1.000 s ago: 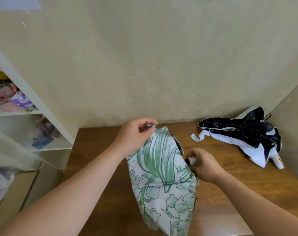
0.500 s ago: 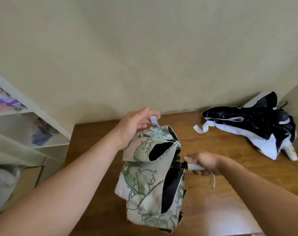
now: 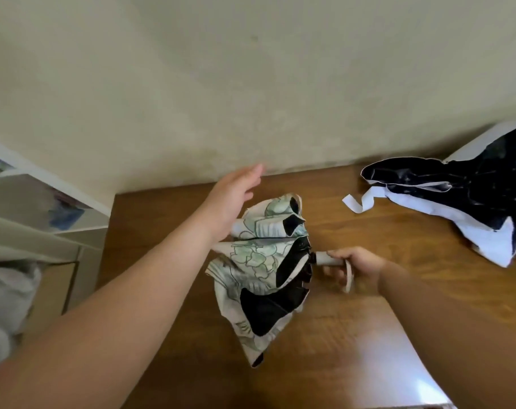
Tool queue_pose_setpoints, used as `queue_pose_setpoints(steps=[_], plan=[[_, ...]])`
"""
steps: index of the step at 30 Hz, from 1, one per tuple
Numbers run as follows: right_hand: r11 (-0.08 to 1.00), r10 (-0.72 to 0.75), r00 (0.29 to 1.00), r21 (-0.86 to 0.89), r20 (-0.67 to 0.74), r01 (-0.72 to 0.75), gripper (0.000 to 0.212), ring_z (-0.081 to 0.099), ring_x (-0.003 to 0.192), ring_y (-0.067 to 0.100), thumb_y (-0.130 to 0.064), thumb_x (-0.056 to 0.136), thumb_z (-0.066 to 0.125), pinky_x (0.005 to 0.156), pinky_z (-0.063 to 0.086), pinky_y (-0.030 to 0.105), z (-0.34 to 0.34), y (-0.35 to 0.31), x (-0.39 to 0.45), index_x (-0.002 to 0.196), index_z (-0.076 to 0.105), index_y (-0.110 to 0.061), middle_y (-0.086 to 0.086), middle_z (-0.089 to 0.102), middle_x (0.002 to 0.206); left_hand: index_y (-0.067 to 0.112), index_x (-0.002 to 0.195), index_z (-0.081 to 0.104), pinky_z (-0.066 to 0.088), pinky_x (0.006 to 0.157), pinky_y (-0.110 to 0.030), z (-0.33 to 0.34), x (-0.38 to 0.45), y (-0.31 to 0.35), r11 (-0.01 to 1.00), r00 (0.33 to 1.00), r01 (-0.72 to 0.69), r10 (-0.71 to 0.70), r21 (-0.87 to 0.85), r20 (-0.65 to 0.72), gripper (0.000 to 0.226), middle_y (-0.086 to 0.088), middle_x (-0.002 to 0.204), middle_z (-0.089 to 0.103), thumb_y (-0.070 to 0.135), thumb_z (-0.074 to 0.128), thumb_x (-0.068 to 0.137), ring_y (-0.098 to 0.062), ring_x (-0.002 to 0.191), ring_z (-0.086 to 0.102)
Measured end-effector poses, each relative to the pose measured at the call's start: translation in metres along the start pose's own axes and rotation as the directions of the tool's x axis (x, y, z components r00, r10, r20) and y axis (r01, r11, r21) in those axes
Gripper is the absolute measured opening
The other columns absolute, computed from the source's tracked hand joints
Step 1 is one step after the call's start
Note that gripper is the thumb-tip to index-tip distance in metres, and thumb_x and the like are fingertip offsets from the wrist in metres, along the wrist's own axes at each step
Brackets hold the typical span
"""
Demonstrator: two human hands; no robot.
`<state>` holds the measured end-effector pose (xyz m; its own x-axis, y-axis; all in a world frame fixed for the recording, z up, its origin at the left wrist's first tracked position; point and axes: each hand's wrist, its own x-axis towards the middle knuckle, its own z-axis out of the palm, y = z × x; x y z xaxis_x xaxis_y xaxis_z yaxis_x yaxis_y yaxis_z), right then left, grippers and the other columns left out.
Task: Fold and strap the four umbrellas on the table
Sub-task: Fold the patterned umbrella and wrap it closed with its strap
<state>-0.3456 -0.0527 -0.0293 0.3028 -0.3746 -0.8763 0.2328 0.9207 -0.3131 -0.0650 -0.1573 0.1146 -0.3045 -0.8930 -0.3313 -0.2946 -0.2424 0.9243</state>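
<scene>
A collapsed umbrella with a white and green floral canopy (image 3: 258, 255) and black lining hangs loose above the wooden table (image 3: 354, 335). My right hand (image 3: 352, 267) grips its pale handle, the wrist loop dangling below the fingers. My left hand (image 3: 236, 199) is open with straight fingers, just left of the canopy's upper folds and holding nothing. A second umbrella, black and white (image 3: 469, 193), lies unfolded at the table's far right, its white strap (image 3: 358, 202) trailing toward the middle.
A beige wall runs along the table's far edge. White shelves (image 3: 41, 202) with blurred items stand at the left beside the table. A bright glare patch lies on the near right of the tabletop.
My left hand has let go of the canopy's strap tab and opened, lifting up and left. The canopy has sagged and rotated, showing more black lining. My right hand has kept the handle.
</scene>
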Motion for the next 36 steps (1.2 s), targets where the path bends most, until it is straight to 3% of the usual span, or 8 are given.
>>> queue_pose_setpoints(steps=[5, 9, 13, 16, 23, 29, 33, 36], plan=[[0.956, -0.076, 0.997, 0.282, -0.010, 0.076, 0.032, 0.071, 0.080, 0.024, -0.021, 0.100, 0.055, 0.063, 0.054, 0.029, -0.012, -0.002, 0.003, 0.131, 0.058, -0.015, 0.006, 0.073, 0.129, 0.030, 0.150, 0.054, 0.039, 0.115, -0.038, -0.017, 0.006, -0.034, 0.989, 0.953, 0.085, -0.115, -0.118, -0.280, 0.049, 0.012, 0.148, 0.058, 0.054, 0.044, 0.108, -0.012, 0.137, 0.053], [0.880, -0.231, 0.968, 0.403, -0.097, 0.250, 0.068, 0.062, 0.125, 0.028, -0.015, 0.088, 0.063, 0.095, 0.050, 0.041, -0.016, 0.012, 0.011, 0.153, 0.043, -0.027, -0.005, 0.070, 0.135, 0.035, 0.157, 0.041, 0.038, 0.113, -0.044, -0.027, -0.021, -0.103, 0.918, 0.746, 0.353, -0.391, -0.178, -0.538, 0.054, 0.005, 0.158, 0.046, 0.057, 0.039, 0.108, -0.024, 0.144, 0.046], [0.902, -0.306, 0.805, 0.117, -0.508, 0.417, 0.057, 0.067, 0.087, 0.025, -0.007, 0.094, 0.067, 0.075, 0.055, 0.037, -0.016, 0.035, 0.011, 0.138, 0.044, -0.034, 0.011, 0.074, 0.105, 0.027, 0.146, 0.049, 0.051, 0.095, -0.047, -0.001, -0.067, -0.175, 0.744, 0.652, 0.540, -0.666, -0.394, -0.364, 0.035, -0.006, 0.142, 0.060, 0.037, 0.044, 0.112, -0.029, 0.113, 0.063], [0.896, -0.443, 0.666, -0.325, -0.600, 0.303, 0.040, 0.062, 0.066, 0.024, -0.001, 0.094, 0.063, 0.061, 0.057, 0.040, -0.021, 0.078, 0.017, 0.129, 0.063, -0.021, 0.006, 0.070, 0.089, 0.019, 0.135, 0.056, 0.055, 0.083, -0.039, 0.036, -0.105, -0.200, 0.723, 0.700, 0.626, -0.686, -0.291, -0.197, 0.037, -0.009, 0.124, 0.069, 0.003, 0.061, 0.102, -0.026, 0.102, 0.068], [0.557, -0.534, 0.788, -0.828, -0.307, 0.054, 0.031, 0.067, 0.088, 0.005, -0.015, 0.091, 0.062, 0.075, 0.054, 0.030, -0.005, 0.153, 0.005, 0.106, 0.071, -0.040, -0.020, 0.073, 0.098, 0.019, 0.124, 0.069, 0.059, 0.090, -0.034, 0.082, -0.122, -0.193, 0.740, 0.753, 0.637, -0.658, -0.216, -0.031, 0.042, 0.002, 0.107, 0.080, 0.013, 0.086, 0.086, -0.017, 0.102, 0.073], [0.606, -0.542, 0.767, -0.792, -0.344, 0.074, 0.026, 0.066, 0.085, 0.009, -0.016, 0.091, 0.063, 0.077, 0.056, 0.032, 0.003, 0.150, 0.000, 0.097, 0.069, -0.041, -0.016, 0.071, 0.092, 0.019, 0.142, 0.057, 0.043, 0.116, -0.054, 0.060, -0.074, -0.117, 0.422, 0.799, 0.447, -0.585, -0.788, 0.140, 0.037, -0.009, 0.129, 0.074, 0.028, 0.059, 0.106, -0.031, 0.126, 0.066], [0.599, -0.522, 0.793, -0.797, -0.314, 0.079, 0.029, 0.067, 0.086, 0.009, -0.020, 0.094, 0.060, 0.074, 0.056, 0.030, 0.004, 0.142, -0.001, 0.112, 0.069, -0.040, -0.013, 0.070, 0.094, 0.047, 0.164, 0.010, 0.016, 0.127, -0.048, 0.032, -0.034, -0.081, 0.665, 0.938, 0.249, -0.346, -0.704, 0.006, 0.071, 0.008, 0.170, 0.024, 0.022, 0.047, 0.109, -0.023, 0.158, 0.020], [0.535, -0.530, 0.807, -0.841, -0.260, 0.080, 0.047, 0.064, 0.093, 0.008, -0.025, 0.094, 0.062, 0.076, 0.048, 0.023, 0.010, 0.133, 0.000, 0.139, 0.057, -0.040, -0.015, 0.065, 0.104, 0.043, 0.164, 0.023, 0.027, 0.110, -0.029, 0.021, -0.030, -0.086, 0.931, 0.973, 0.183, -0.218, -0.317, -0.081, 0.073, 0.019, 0.163, 0.026, 0.012, 0.055, 0.106, -0.005, 0.146, 0.028]])
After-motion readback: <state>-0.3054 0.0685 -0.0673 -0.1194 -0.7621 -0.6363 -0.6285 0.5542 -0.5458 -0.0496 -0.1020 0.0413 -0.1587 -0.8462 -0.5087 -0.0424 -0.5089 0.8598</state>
